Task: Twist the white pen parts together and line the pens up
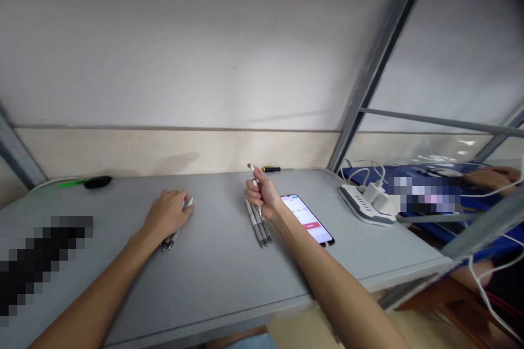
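My right hand (264,194) is raised a little over the desk, with its fingers wrapped round a white and grey pen (254,174). The thumb is up at that pen's top end. Below this hand, several similar pens (258,229) lie side by side, their grey tips toward me. My left hand (170,211) rests low over another bunch of pens (167,244). One pen's white end (189,203) shows between its thumb and fingers, while the palm hides much of the bunch.
A lit phone (311,222) lies right of the pens. Behind stands a power strip (364,204) with white chargers and cables. A yellow-black screwdriver (271,169) is by the wall, and a green and black object (97,181) lies back left. Another person's hand (487,179) is far right.
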A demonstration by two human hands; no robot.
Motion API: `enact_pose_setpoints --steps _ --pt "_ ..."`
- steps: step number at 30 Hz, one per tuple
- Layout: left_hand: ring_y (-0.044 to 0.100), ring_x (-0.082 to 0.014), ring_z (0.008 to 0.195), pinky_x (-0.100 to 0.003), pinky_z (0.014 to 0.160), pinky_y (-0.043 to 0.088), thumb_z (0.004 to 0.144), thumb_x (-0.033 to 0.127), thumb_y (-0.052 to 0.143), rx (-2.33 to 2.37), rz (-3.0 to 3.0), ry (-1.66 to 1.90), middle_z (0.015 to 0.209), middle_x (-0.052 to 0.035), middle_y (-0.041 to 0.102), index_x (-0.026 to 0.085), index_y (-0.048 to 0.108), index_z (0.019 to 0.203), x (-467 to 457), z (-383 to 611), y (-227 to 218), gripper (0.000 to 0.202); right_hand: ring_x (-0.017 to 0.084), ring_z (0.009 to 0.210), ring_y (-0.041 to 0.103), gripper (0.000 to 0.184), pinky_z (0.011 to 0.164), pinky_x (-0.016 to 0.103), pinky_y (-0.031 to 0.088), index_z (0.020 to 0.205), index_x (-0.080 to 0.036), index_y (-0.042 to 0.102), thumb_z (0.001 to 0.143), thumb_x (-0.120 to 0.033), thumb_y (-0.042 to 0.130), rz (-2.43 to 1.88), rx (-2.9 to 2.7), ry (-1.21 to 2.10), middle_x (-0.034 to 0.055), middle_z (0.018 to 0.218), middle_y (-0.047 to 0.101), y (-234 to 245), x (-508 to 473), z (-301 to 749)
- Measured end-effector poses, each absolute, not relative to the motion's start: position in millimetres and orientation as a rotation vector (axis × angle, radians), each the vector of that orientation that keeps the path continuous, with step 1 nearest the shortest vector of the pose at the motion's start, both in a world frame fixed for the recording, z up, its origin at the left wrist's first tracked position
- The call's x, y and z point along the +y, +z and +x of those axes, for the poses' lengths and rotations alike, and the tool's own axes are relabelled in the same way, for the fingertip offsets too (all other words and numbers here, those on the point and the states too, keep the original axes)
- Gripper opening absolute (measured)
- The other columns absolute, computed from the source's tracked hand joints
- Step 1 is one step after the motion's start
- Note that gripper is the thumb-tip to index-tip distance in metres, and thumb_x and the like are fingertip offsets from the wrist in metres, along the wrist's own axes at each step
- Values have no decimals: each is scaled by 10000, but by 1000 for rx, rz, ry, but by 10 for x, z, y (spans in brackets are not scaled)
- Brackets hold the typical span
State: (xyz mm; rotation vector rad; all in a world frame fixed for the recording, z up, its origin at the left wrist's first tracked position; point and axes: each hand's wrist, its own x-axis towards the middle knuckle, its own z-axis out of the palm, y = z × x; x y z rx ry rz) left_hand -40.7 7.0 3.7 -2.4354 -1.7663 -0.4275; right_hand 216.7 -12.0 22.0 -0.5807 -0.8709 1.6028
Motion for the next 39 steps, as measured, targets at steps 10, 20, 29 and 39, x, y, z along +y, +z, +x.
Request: enact_pose_setpoints --steps 10,20,29,39 --pt "538 -251 886 -322 694 354 818 292 485 -1686 -2543 -454 815 -44 653 221 592 783 73 -331 -8 133 110 595 542 341 612 280 541 1076 -214 563 760 -282 674 -787 -1081 1556 -22 663 534 153 -181 2041" --pt "571 -221 842 -326 697 318 829 307 468 -1744 -2644 -443 785 -19 658 238 596 900 33 -291 29 161 148 639 593 270 608 261 437 945 -212 537 708 -236 663 -1083 -1315 1198 -10 673 618 64 -138 2065" --pt "572 -218 822 -331 725 309 832 313 449 -1761 -2618 -415 769 -16 648 242 578 957 18 -281 26 193 222 898 532 154 758 335 365 777 -181 627 703 -312 658 -1646 -1725 579 71 901 611 15 -108 2084" --pt "549 -255 885 -364 747 309 845 332 449 -1754 -2583 -331 844 -57 656 230 583 953 6 -277 11 200 297 1094 432 265 814 359 318 963 -199 672 715 -290 675 -1908 -1918 364 124 1101 569 17 -135 2086"
